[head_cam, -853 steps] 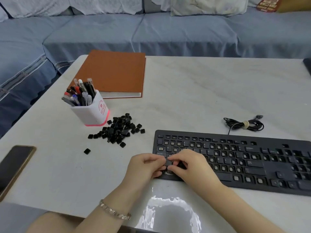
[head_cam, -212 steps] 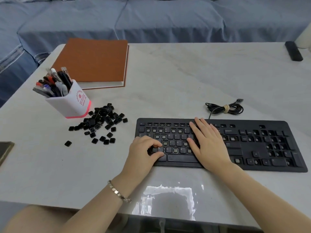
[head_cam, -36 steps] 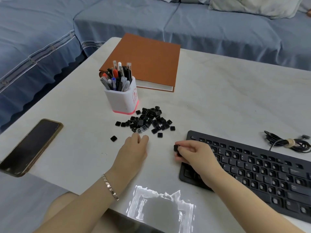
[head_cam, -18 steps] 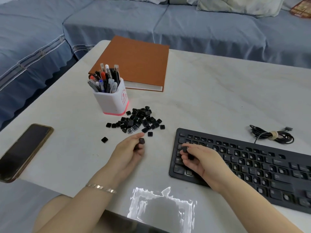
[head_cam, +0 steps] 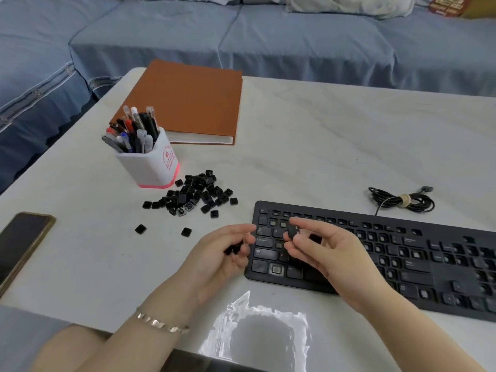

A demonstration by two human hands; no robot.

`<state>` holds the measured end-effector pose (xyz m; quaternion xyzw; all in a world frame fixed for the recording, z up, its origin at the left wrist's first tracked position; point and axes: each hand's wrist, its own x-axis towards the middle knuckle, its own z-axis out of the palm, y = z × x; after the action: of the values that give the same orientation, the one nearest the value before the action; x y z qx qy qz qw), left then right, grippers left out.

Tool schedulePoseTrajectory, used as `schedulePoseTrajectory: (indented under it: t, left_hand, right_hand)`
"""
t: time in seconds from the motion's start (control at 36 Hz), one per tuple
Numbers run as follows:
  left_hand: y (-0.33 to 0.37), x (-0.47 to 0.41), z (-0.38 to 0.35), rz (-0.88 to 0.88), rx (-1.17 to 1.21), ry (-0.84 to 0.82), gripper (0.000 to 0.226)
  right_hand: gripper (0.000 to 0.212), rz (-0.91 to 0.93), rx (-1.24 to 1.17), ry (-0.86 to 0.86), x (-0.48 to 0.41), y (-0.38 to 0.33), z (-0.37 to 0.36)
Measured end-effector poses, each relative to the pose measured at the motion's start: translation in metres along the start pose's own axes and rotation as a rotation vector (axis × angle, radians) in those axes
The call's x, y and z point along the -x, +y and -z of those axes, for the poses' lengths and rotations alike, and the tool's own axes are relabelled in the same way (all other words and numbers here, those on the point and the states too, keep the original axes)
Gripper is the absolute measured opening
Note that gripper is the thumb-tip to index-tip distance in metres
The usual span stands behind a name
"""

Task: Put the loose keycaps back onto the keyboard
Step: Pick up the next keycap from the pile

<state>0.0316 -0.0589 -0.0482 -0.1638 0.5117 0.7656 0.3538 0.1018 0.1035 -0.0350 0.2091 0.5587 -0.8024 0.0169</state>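
Two bare hands meet over the left end of a black keyboard that lies on a pale table. The right hand is lifted just above the keys, its thumb and fingertips closed in a pinch on one black keycap, with a pale mark showing on the cap's top. The left hand sits just beside the keyboard's left edge with its fingers curled inward around some small black caps; how many it holds cannot be told. The two hands are near each other but not touching. Some sockets at the keyboard's left end are bare, while many keys are in place. To the left of the keyboard a loose pile of black keycaps lies on the table, touching the foot of a white pen cup full of pens. Two strays lie apart from the pile, nearer the person. Behind the cup lies a closed brown book. A dark phone lies at the table's left edge. A coiled black cable rests beyond the keyboard. A bracelet circles the left wrist. A blue sofa runs along the far side.
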Motion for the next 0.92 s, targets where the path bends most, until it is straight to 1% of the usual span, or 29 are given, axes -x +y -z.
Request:
schedulePoseTrajectory:
  t: [0.14,0.28,0.36,0.5,0.58,0.69,0.81,0.92]
  left_hand:
    - [-0.006,0.011,-0.023,-0.104,-0.363,-0.053,0.025]
    - [-0.010,0.018,-0.040,-0.222,-0.570,-0.063,0.016]
    - [-0.011,0.021,-0.044,-0.263,-0.613,-0.065,0.014]
    - [-0.013,0.024,-0.047,-0.273,-0.641,-0.044,0.020]
    - [-0.015,0.026,-0.048,-0.255,-0.623,-0.025,0.021]
    - [-0.018,0.026,-0.050,-0.246,-0.606,0.004,0.022]
    - [-0.021,0.025,-0.050,-0.234,-0.596,0.013,0.023]
    - [-0.025,0.024,-0.050,-0.224,-0.595,0.016,0.020]
  right_hand:
    - [0.030,0.125,0.119,-0.021,0.010,-0.007,0.005]
    - [0.033,0.185,0.256,-0.054,0.018,-0.010,0.011]
    - [0.033,0.179,0.340,-0.068,0.021,-0.010,0.015]
    - [0.035,0.220,0.475,-0.059,0.022,-0.007,0.018]
    - [0.032,0.219,0.460,-0.033,0.024,-0.007,0.017]
    - [0.027,0.223,0.520,0.014,0.022,0.001,0.022]
    - [0.028,0.233,0.543,0.057,0.020,0.006,0.024]
    - [0.033,0.244,0.497,0.035,0.022,0.005,0.025]
